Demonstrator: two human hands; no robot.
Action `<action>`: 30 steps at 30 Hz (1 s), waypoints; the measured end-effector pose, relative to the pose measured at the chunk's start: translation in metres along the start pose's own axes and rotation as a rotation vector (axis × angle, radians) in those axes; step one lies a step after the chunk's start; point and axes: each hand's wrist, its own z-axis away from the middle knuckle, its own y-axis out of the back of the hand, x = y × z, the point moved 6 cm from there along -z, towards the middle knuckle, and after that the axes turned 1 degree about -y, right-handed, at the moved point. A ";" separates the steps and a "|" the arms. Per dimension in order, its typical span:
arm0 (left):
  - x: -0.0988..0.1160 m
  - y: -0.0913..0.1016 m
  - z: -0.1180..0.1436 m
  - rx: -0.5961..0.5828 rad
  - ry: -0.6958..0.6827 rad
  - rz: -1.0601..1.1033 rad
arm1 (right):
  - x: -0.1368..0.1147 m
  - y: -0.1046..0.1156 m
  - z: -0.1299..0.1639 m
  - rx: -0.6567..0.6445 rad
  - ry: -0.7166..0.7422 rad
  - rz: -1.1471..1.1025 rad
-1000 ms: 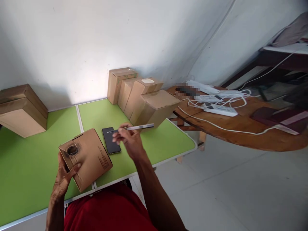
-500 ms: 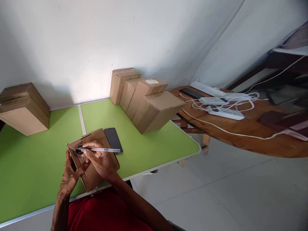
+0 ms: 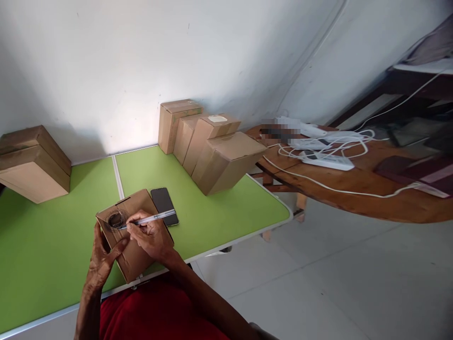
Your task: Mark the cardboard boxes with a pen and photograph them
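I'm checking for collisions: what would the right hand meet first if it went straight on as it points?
Most likely the cardboard box, near its scribbled dark ring: the right hand points its pen there, though whether the tip already touches is unclear.

Table (image 3: 230,212) and side table (image 3: 357,198) before us, by the wall (image 3: 123,71).
Lower left: left hand (image 3: 101,259) at a carton's (image 3: 131,260) left side, right hand (image 3: 150,238) with pen (image 3: 155,217) above it, phone (image 3: 163,200) just right on the table. Far left: two boxes (image 3: 35,174). Upper centre: row of boxes (image 3: 208,148) running out from the wall. Right: power strips (image 3: 327,161) on the side table.
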 end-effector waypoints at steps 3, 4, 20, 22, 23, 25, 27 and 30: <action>0.004 0.001 0.001 -0.002 0.032 -0.026 | 0.003 0.014 -0.001 0.109 -0.027 -0.035; 0.004 0.001 0.002 -0.003 0.037 -0.030 | 0.005 0.018 -0.003 0.147 -0.028 -0.061; 0.015 -0.010 0.004 -0.029 0.047 -0.025 | -0.007 -0.009 -0.019 0.069 0.045 -0.158; 0.012 -0.009 0.004 -0.034 0.039 -0.017 | -0.008 -0.014 -0.018 0.024 0.045 -0.161; 0.010 -0.007 0.004 -0.027 0.032 -0.012 | -0.008 -0.012 -0.018 0.021 0.046 -0.176; 0.004 -0.002 0.002 0.006 0.042 0.004 | -0.008 0.007 -0.021 0.091 0.056 -0.213; -0.005 0.005 -0.001 0.048 0.070 0.045 | -0.009 0.045 -0.022 0.239 0.073 -0.180; -0.020 0.014 -0.006 0.106 0.118 0.137 | -0.007 0.112 -0.021 0.385 -0.022 0.207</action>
